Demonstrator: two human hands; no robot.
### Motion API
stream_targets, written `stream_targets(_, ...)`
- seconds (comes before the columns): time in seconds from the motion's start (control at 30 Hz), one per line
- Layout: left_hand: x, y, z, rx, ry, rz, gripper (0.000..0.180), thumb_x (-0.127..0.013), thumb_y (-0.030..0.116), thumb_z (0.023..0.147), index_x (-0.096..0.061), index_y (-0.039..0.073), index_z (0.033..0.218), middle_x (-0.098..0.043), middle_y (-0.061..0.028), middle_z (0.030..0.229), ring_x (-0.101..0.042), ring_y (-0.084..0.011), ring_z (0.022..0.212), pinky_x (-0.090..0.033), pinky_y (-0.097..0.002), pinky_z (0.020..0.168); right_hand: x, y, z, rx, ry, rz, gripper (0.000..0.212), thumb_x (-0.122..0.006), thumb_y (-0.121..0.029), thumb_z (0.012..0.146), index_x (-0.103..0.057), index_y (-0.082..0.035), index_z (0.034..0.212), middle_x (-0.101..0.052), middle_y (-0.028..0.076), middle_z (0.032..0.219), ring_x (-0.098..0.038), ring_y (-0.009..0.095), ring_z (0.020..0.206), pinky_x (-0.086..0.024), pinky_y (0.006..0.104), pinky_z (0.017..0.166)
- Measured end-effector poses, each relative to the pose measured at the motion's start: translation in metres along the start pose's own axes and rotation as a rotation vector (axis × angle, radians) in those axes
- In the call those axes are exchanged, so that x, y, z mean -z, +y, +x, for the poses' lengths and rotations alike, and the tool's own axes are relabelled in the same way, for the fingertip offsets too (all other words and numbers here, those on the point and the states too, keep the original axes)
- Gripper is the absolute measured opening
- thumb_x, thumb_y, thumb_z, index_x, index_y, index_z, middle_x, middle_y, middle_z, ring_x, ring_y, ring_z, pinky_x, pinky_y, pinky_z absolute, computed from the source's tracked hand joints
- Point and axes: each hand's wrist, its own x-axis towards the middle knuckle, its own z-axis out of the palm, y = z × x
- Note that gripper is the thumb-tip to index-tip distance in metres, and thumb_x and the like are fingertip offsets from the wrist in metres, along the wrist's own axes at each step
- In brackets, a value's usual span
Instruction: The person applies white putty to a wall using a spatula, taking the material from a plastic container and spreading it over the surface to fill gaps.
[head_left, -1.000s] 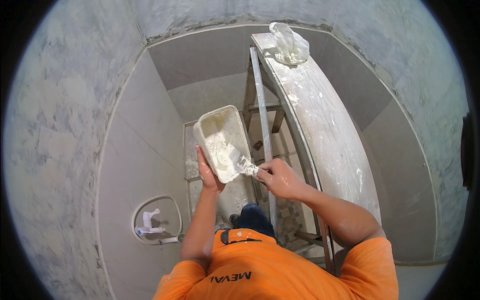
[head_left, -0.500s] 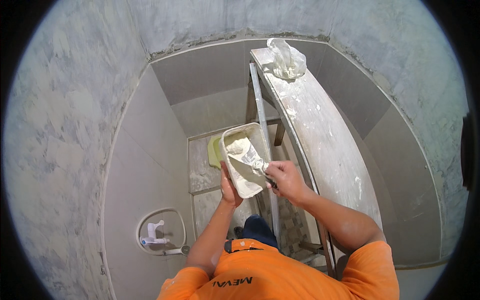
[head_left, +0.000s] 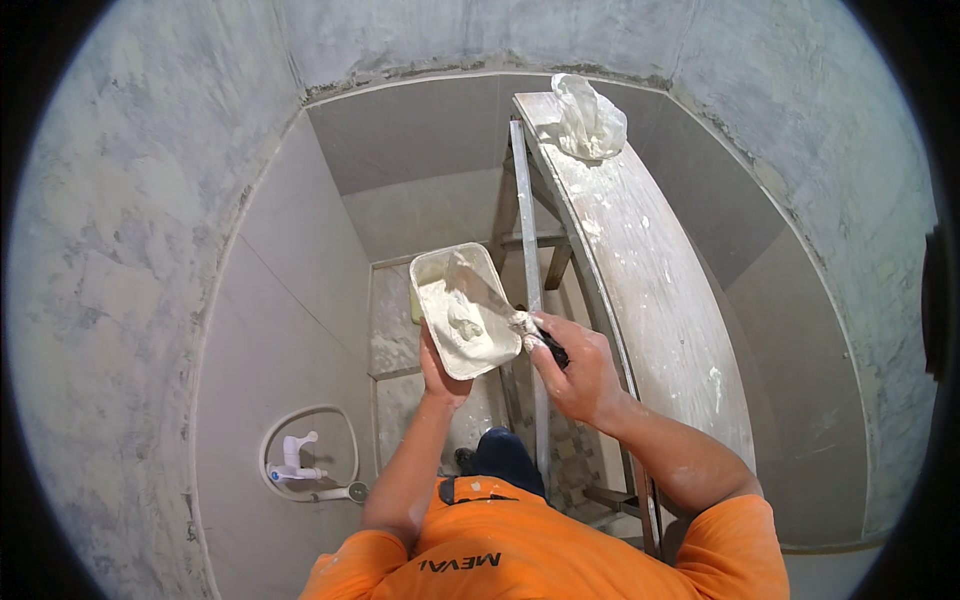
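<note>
My left hand (head_left: 441,372) grips a white rectangular plastic tub (head_left: 414,270) from its left side and underneath. Inside the tub lies pale cream putty (head_left: 452,326), with a raised lump near the middle. In my right hand (head_left: 577,368) is a putty knife (head_left: 482,290), its black handle closed in the fist. The knife's metal blade reaches over the tub from the right, its far end near the upper part of the tub. White putty is smeared on the blade's base and on my fingers.
Along the right stands a long plank-topped trestle (head_left: 655,270) spattered with white. A crumpled clear plastic bag (head_left: 590,125) sits on its far end. Lower left, a white tap (head_left: 296,460) with a hose is fixed to the tiled wall (head_left: 270,300). Part of a yellow-green object (head_left: 415,306) shows behind the tub.
The tub has shifted left and turned to show more of its inside. The knife has come up from the putty and its blade now lies slantwise across the tub, broad side showing.
</note>
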Motion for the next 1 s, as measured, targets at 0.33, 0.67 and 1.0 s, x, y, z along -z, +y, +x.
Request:
stream_targets(0.33, -0.003, 0.017, 0.001, 0.011, -0.065, 0.092, 0.066, -0.039, 0.057, 0.102, -0.041, 0.01, 0.149, -0.052, -0.0102, 0.145, -0.053, -0.0307, 0.13, -0.044, -0.0483, 0.109, -0.003, 0.002, 0.002, -0.104, -0.064, -0.242, 0.025, -0.061, -0.016, 0.091, -0.068, -0.001, 0.109, -0.068, 0.024, 0.082, -0.065, 0.044, 0.075, -0.052, 0.049, 0.069)
stream_targets(0.67, -0.009, 0.026, 0.004, -0.064, -0.045, 0.109, 0.061, -0.039, 0.053, 0.102, -0.046, 0.01, 0.145, -0.056, -0.0088, 0.14, -0.057, -0.0277, 0.126, -0.046, -0.0453, 0.107, -0.006, 0.002, 0.002, -0.364, -0.34, -0.013, 0.025, -0.061, -0.017, 0.09, -0.071, 0.0, 0.106, -0.067, 0.026, 0.082, -0.066, 0.041, 0.075, -0.051, 0.0426, 0.07)
stream_targets(1.0, -0.033, 0.025, 0.001, -0.015, 0.001, 0.169, 0.062, -0.039, 0.055, 0.102, -0.048, 0.009, 0.143, -0.059, -0.0095, 0.136, -0.06, -0.0284, 0.12, -0.048, -0.0453, 0.104, -0.007, 0.005, -0.002, -0.135, -0.207, -0.37, 0.026, -0.061, -0.021, 0.092, -0.066, -0.005, 0.111, -0.065, 0.022, 0.074, -0.064, 0.043, 0.072, -0.052, 0.0524, 0.069)
